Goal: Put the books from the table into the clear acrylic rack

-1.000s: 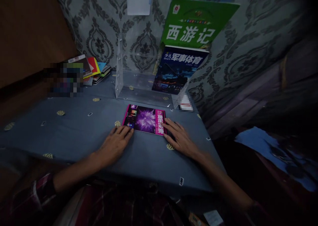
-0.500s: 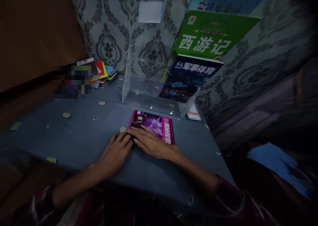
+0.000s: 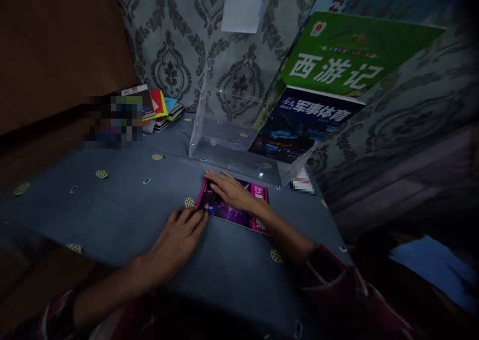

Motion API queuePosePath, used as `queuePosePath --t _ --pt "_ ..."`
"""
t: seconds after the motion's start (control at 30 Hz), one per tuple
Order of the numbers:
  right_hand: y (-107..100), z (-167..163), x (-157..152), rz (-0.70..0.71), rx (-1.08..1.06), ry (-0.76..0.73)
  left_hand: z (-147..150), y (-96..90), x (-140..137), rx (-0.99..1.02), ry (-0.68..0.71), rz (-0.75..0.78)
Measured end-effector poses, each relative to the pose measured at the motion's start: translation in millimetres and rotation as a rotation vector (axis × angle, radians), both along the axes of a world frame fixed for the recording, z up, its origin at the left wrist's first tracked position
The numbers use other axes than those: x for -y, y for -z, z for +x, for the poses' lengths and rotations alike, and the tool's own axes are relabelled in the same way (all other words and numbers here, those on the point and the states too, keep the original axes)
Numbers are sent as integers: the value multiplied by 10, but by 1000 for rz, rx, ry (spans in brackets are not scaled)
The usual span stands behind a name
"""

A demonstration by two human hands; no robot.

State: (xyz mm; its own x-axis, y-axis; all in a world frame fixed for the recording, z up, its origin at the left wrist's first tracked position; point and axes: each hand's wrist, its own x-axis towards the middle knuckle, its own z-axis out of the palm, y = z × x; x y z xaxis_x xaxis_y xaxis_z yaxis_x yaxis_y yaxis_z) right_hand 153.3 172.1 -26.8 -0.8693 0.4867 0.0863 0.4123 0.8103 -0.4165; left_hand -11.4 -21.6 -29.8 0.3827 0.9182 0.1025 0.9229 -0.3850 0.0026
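Note:
A thin book with a pink and purple cover (image 3: 234, 211) lies flat on the patterned blue-grey tablecloth (image 3: 123, 205). Across the upper left of its cover rests my right hand (image 3: 230, 190), fingers stretched out and the palm low over the book. My left hand (image 3: 185, 230) is at the book's lower left corner, its fingertips touching the edge and the fingers loosely extended. Just beyond the book stands a clear acrylic rack (image 3: 239, 163). Leaning at the rack's right side are a dark blue book (image 3: 299, 125) and a larger green book (image 3: 337, 56) behind it.
A pile of books (image 3: 160, 110) sits at the back left, partly blurred out. A white card (image 3: 242, 15) shows against the patterned wallpaper. Beyond the table's right edge lies a light blue cloth-like item (image 3: 430, 265). A small blurred white object (image 3: 302, 181) is near the rack's right corner.
My right hand has slid away from me, up toward the book's far left corner, uncovering its near edge. My left hand stays by the lower left corner. The view has shifted slightly.

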Motion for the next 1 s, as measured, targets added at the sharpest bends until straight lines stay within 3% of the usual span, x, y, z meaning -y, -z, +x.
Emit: queuePosePath --t 0.13,0.23,0.37,0.43,0.6,0.8,1.0 --pt "48 12 -115 -29 -51 16 -20 -117 -26 -10 7 -45" --pt "90 122 -99 -11 -66 76 -68 -325 -183 28 49 -114" --pt "164 452 59 77 -47 233 -39 -633 -660 133 83 -255" --pt "200 651 188 133 -46 321 61 -699 -951 151 96 -237" --pt "284 1046 532 210 -32 517 435 -554 -1478 32 91 -130" --pt "344 1215 728 208 -35 622 616 -365 -1712 18 76 -98" --pt "265 1205 755 110 -81 637 495 -375 -1879 209 39 -318"
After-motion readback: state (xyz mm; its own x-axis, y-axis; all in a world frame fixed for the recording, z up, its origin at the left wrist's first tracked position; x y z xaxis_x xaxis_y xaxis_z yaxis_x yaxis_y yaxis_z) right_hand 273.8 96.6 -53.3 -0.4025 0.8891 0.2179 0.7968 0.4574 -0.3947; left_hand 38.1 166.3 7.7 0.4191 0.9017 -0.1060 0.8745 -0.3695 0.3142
